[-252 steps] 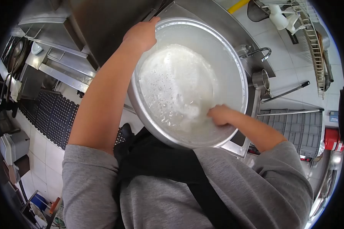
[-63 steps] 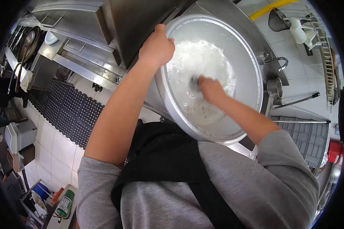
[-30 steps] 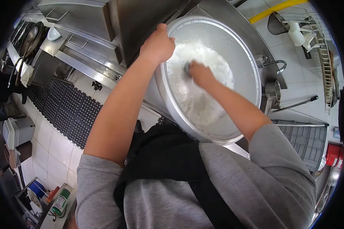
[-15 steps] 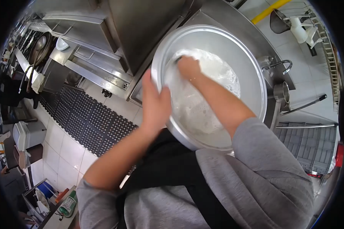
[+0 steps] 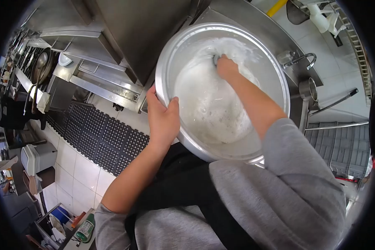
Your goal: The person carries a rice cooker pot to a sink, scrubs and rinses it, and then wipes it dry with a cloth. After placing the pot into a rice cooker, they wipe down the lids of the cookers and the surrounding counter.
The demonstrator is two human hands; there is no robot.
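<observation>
A large, round metal pot (image 5: 275,83) is tilted toward me over the sink area, with white soapy water (image 5: 208,104) inside. My left hand (image 5: 162,118) grips its left rim, the thumb on the rim and the fingers around the outside. Inside the pot, my right hand (image 5: 228,68) is closed on a small grey-green scouring pad (image 5: 216,59), pressed near the foam along the far inner wall. Most of the pad is hidden by the fingers and foam.
A faucet (image 5: 310,62) and a small metal saucepan (image 5: 307,89) are right of the pot. Steel drawers (image 5: 100,79) stand at left above a black rubber mat (image 5: 100,133). A green bottle (image 5: 86,229) is at lower left, a grey plastic crate (image 5: 341,146) at right.
My right hand has moved right and slightly farther up inside the pot with the pad. Foam has spread along the far wall. My left hand stays at the left rim.
</observation>
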